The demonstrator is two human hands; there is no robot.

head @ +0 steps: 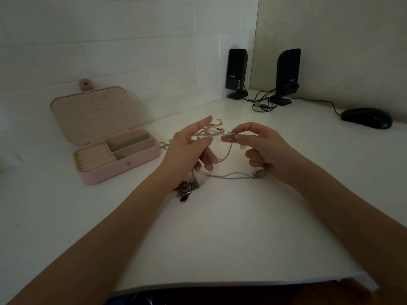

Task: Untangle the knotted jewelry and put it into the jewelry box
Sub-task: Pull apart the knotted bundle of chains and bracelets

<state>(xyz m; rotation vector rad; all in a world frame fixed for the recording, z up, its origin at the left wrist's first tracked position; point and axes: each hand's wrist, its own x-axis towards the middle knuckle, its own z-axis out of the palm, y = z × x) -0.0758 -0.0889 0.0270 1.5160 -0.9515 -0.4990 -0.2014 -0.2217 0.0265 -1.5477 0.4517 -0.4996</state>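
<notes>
Chains [229, 175] are held above the desk [220, 227] between both hands, slack loops hanging from one hand to the other so that the crossings can be seen and teased apart. A small silver piece at the upper strand is pinched between thumb and forefinger of the right hand [267, 150], while the lower fingers are curled over another silver piece at the chain's end, apparently to keep that end from slipping back through. The left hand [189, 150] is spread, its forefinger raised with a strand looped over it and its lower fingers hooked through the hanging loops, which keeps the strands parted rather than bunched. A dark pendant cluster [186, 190] hangs or rests below the left wrist; contact with the desk cannot be told. Beyond the hands a further tangle [212, 128] of beaded and red-threaded pieces lies on the desk, and rings [164, 145] lie just beside the box [123, 170]. The box stands open at the left, lid tipped back, its compartments seemingly empty and turned toward the hands for ready loading. The task is judged to be in its early untangling stage, nothing yet being stored. Speakers [236, 73] and a mouse [366, 117] stand well apart at the back right.
</notes>
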